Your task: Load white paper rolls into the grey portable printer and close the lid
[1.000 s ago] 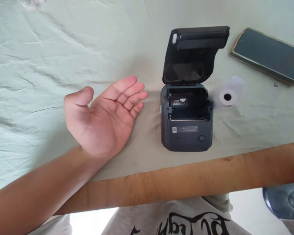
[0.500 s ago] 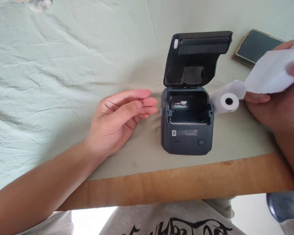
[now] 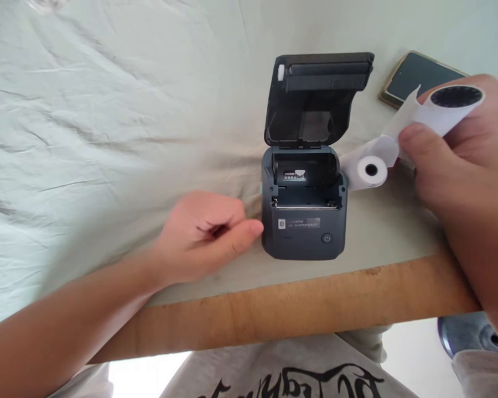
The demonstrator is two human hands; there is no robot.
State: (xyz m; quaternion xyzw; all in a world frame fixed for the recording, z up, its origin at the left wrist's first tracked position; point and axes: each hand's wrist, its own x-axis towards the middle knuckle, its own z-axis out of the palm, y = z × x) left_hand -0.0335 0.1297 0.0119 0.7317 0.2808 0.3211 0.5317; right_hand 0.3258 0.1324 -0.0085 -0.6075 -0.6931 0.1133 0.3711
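A dark label printer (image 3: 305,232) stands near the table's front edge, its lid (image 3: 315,99) raised and the paper bay showing a small sticker. My left hand (image 3: 211,235) is beside its left side, fingers curled in and thumb stretched toward the printer, with nothing seen in it. On the right my right hand (image 3: 452,149) grips a white paper roll (image 3: 444,113) with a dark core and a loose end. A smaller white roll (image 3: 367,171) with a narrow core lies against the printer's right side, just below the held roll's paper.
A phone (image 3: 423,74) in a case lies at the back right, partly behind my right hand. Wrinkled pale green cloth (image 3: 108,110) covers the table, with a bare wooden edge (image 3: 294,309) in front. A clear object sits at the top left.
My left hand's fingers have curled in and it has moved slightly nearer the front edge. My right hand has turned the held roll so its dark core shows. The whole view has shifted a little.
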